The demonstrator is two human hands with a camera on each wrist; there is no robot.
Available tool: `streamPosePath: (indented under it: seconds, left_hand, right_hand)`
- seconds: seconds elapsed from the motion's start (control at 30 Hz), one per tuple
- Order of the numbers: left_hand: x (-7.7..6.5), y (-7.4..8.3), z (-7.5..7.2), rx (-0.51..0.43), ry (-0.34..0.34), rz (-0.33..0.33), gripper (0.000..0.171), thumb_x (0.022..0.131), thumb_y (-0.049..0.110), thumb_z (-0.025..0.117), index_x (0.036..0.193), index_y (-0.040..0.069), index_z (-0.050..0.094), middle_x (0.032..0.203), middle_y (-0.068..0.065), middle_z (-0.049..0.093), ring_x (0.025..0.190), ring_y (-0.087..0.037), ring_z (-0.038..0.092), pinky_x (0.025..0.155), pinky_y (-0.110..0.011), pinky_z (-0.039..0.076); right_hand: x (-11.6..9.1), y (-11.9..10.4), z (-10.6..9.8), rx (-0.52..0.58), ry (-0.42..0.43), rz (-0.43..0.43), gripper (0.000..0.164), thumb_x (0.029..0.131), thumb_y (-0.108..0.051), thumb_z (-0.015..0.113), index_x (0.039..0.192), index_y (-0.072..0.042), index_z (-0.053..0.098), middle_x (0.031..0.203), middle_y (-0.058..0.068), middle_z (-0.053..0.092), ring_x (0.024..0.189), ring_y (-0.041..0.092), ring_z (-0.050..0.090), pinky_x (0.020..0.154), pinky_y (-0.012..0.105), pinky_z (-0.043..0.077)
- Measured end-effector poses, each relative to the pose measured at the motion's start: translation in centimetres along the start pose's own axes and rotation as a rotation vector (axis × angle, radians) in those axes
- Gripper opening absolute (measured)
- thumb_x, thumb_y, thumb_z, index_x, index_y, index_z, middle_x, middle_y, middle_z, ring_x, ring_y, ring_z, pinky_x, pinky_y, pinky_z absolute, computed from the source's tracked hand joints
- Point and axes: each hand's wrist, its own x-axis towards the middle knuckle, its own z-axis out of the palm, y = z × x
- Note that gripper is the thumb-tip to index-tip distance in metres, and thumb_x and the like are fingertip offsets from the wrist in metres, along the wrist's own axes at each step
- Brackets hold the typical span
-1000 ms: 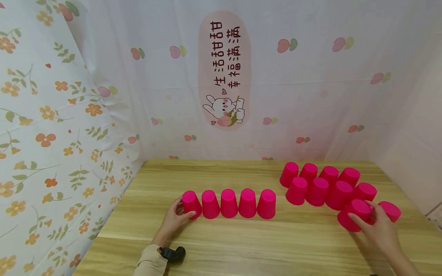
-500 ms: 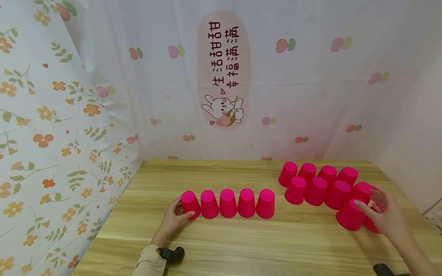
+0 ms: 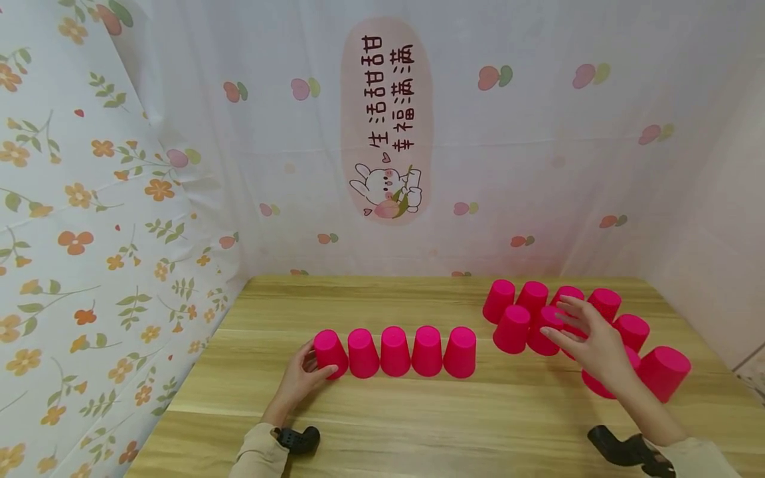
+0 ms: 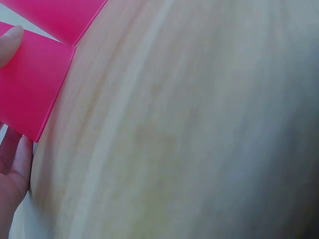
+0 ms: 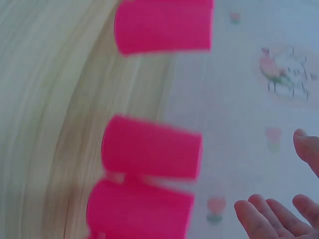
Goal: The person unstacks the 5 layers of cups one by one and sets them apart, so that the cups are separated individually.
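Observation:
Several bright pink plastic cups stand upside down on the wooden table. In the head view, my left hand (image 3: pixel 301 377) holds the leftmost pink cup (image 3: pixel 331 350) of a straight row, its thumb on the near side and its fingers round the outer side. The left wrist view shows that cup (image 4: pixel 37 84) close up, beside its neighbour (image 4: pixel 62 15). My right hand (image 3: pixel 592 342) hovers over the right-hand group with fingers spread and nothing held, partly hiding a few cups. A pink cup (image 3: pixel 665 373) stands to the right of its forearm.
The right-hand group has a back row (image 3: pixel 499 302) and a nearer row (image 3: pixel 511 330), slanting towards the front right. A gap of bare table (image 3: pixel 487 398) separates it from the left row's end cup (image 3: pixel 460 352). A printed curtain (image 3: pixel 269 146) hangs behind the table.
My right hand has come away from the front right cups and moved left and back over the group. My left hand has stayed on the end cup.

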Motion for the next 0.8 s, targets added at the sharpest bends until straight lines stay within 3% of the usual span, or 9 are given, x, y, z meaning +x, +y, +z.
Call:
streamPosePath:
  seconds: [0.13,0.27,0.4,0.6,0.8]
  left_hand:
    - [0.0,0.0,0.0,0.0,0.001,-0.003,0.059,0.073,0.007,0.072,0.125,0.0,0.045,0.117,-0.017,0.051,0.108,-0.032,0.049,0.093,-0.039,0.039]
    - [0.1,0.0,-0.1,-0.006,-0.002,-0.006,0.059,0.073,0.007,0.072,0.125,-0.001,0.045,0.117,-0.017,0.05,0.108,-0.033,0.048,0.093,-0.04,0.039]
    - [0.1,0.3,-0.1,-0.022,-0.006,-0.024,0.058,0.074,0.004,0.071,0.126,-0.001,0.044,0.117,-0.018,0.05,0.108,-0.033,0.047,0.093,-0.04,0.039]
    - [-0.5,2.3,-0.1,-0.038,-0.017,-0.015,0.057,0.074,-0.003,0.068,0.125,-0.006,0.042,0.117,-0.022,0.048,0.108,-0.039,0.045,0.093,-0.047,0.036]
    - [-0.9,3.1,-0.1,-0.023,-0.02,-0.027,0.057,0.074,-0.003,0.067,0.125,-0.006,0.042,0.116,-0.022,0.049,0.109,-0.038,0.045,0.094,-0.046,0.036]
  right_hand:
    - [0.9,-1.2,2.7,0.053,-0.048,-0.051,0.06,0.075,-0.01,0.071,0.124,0.004,0.039,0.115,0.027,0.049,0.096,0.042,0.054,0.069,0.03,0.051]
    - [1.5,-2.1,5.4,0.119,-0.093,-0.072,0.058,0.073,-0.005,0.071,0.121,0.005,0.041,0.114,0.027,0.051,0.095,0.041,0.055,0.072,0.042,0.049]
    - [1.7,-2.6,7.8,0.178,-0.136,-0.062,0.058,0.072,-0.004,0.072,0.12,0.005,0.042,0.116,0.027,0.05,0.1,0.04,0.053,0.074,0.046,0.048]
    - [1.6,-2.8,10.8,0.216,-0.215,-0.002,0.06,0.072,-0.011,0.073,0.122,0.004,0.043,0.121,0.025,0.047,0.109,0.041,0.046,0.079,0.049,0.047]
    - [1.1,-2.3,12.5,0.145,-0.252,-0.037,0.06,0.071,-0.009,0.073,0.122,0.005,0.045,0.108,0.022,0.055,0.094,0.033,0.055,0.073,0.042,0.051]
